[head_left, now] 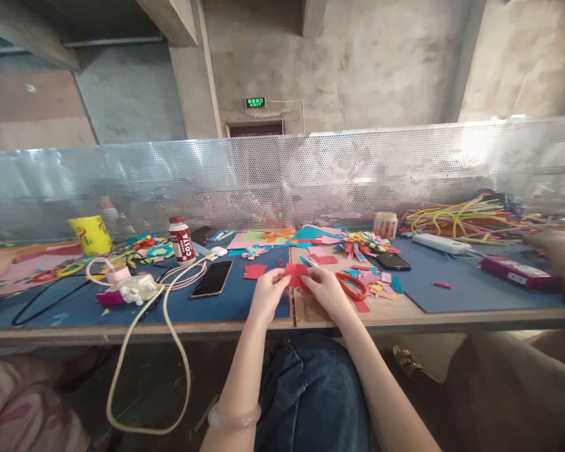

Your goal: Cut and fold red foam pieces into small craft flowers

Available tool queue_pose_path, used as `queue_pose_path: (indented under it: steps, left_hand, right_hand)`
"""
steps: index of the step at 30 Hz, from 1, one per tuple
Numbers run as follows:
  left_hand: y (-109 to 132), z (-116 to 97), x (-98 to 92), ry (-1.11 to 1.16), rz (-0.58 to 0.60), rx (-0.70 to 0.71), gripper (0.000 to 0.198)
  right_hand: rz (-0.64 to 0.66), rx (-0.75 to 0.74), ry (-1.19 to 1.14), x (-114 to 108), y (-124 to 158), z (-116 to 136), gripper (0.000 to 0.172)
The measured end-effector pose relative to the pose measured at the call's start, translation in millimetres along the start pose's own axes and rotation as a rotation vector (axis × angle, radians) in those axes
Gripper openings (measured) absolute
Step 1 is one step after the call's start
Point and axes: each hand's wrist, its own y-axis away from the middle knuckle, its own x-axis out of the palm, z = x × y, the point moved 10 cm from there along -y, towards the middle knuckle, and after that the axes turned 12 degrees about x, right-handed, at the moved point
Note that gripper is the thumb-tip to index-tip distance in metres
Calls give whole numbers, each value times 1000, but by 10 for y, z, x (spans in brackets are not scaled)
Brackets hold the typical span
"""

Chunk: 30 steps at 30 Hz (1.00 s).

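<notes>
A small red piece of paper is held up between both hands over the front edge of the table. My left hand pinches its left side with thumb and fingers. On the other side, my right hand grips the right edge. Scissors with orange-red handles show just beyond my right hand, their blades partly hidden by it; whether the hand also holds them I cannot tell. Another red paper piece lies left of the hands, and colourful paper scraps lie to the right.
A black phone, a Costa bottle and a power strip with cables stand or lie at left. Paper flowers, another phone and a purple box are at right. A perforated metal screen runs behind. People sit on both sides.
</notes>
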Motion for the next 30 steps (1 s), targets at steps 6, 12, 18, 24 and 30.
queue_pose_path:
  steps: [6, 12, 18, 24, 30]
  left_hand:
    - [13, 25, -33, 97, -63, -82, 14]
    - [25, 40, 35, 188, -38, -181, 13]
    - [37, 67, 60, 176, -15, -233, 39]
    - [26, 14, 54, 123, 10, -121, 23]
    - [29, 31, 45, 130, 20, -98, 22]
  right_hand:
    - [38, 28, -77, 3, 33, 31, 15]
    - [-15, 50, -85, -61, 39, 34, 23]
    - [-19, 33, -51, -65, 38, 37, 27]
    - [-31, 31, -26, -65, 28, 18, 29]
    - [-43, 26, 70, -37, 55, 70, 38]
